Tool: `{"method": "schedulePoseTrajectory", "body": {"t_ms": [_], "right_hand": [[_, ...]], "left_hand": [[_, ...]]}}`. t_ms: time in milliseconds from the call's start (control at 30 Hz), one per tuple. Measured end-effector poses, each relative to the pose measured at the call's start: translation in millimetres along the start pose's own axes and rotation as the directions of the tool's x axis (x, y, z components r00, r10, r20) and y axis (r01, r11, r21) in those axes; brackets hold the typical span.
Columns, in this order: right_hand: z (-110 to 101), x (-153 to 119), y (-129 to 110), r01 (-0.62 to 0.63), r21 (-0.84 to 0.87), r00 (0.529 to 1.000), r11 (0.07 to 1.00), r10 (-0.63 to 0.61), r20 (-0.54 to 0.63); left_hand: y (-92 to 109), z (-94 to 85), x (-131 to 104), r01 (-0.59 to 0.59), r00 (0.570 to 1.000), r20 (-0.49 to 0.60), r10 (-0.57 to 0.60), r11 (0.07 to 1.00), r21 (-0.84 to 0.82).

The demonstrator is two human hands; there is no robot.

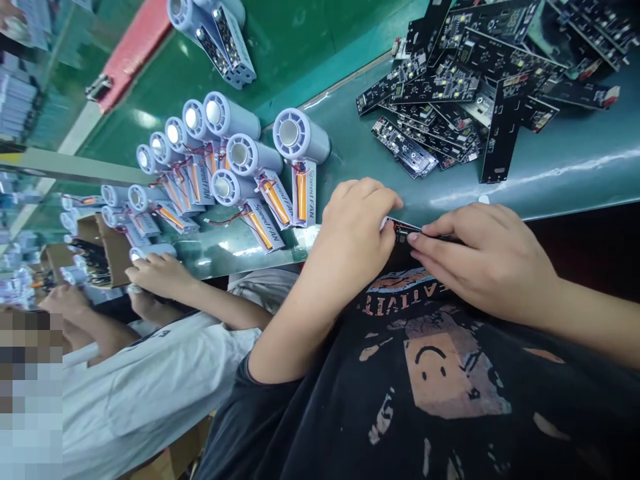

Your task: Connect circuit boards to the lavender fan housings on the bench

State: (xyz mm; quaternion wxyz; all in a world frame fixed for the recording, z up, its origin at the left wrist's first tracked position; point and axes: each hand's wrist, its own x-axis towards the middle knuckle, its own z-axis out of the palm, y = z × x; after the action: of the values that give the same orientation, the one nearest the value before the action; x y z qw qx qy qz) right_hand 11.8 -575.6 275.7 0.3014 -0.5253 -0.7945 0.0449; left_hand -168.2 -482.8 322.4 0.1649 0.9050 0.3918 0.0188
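My left hand is closed on one end of a narrow black circuit board, just over the bench's near edge. The fingertips of my right hand pinch the same board from the other side. Most of the board is hidden by my fingers. Beyond my right hand lies a heap of black circuit boards. Left of my left hand, several pale blue fan units lie on the green bench, their handles open with orange cells and thin red wires showing.
Two fan units with circuit boards sit farther back. A red strip and a metal rail cross the left side. A co-worker in a white shirt reaches over the bench at left, near a cardboard box.
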Motion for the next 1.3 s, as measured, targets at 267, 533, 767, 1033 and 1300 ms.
{"method": "schedulePoseTrajectory", "body": {"t_ms": [267, 533, 767, 1033, 1300], "right_hand": [[5.1, 3.8, -2.3, -0.016, -0.005, 0.998, 1.000, 0.016, -0.062], [4.3, 11.2, -4.3, -0.041, -0.019, 0.999, 0.999, 0.041, 0.016], [3.5, 14.7, -4.3, -0.037, -0.011, 0.999, 0.999, 0.038, 0.016], [0.8, 13.5, -3.0, -0.089, -0.056, 0.994, 0.994, 0.092, 0.065], [-7.7, -15.6, 18.1, -0.089, 0.001, 0.995, 0.996, 0.089, 0.042]], "left_hand": [[-8.7, -12.8, -6.2, -0.124, 0.986, 0.097, 0.134, 0.987, -0.104], [-10.9, -0.1, -11.3, -0.098, 0.994, 0.035, 0.101, 0.992, -0.078], [-7.5, 3.3, -9.5, -0.115, 0.993, 0.005, 0.115, 0.991, -0.062], [-6.2, 4.5, -9.6, -0.114, 0.993, -0.016, 0.113, 0.993, -0.017], [-10.6, 4.6, -10.1, -0.124, 0.992, -0.031, 0.123, 0.991, -0.046]]}}
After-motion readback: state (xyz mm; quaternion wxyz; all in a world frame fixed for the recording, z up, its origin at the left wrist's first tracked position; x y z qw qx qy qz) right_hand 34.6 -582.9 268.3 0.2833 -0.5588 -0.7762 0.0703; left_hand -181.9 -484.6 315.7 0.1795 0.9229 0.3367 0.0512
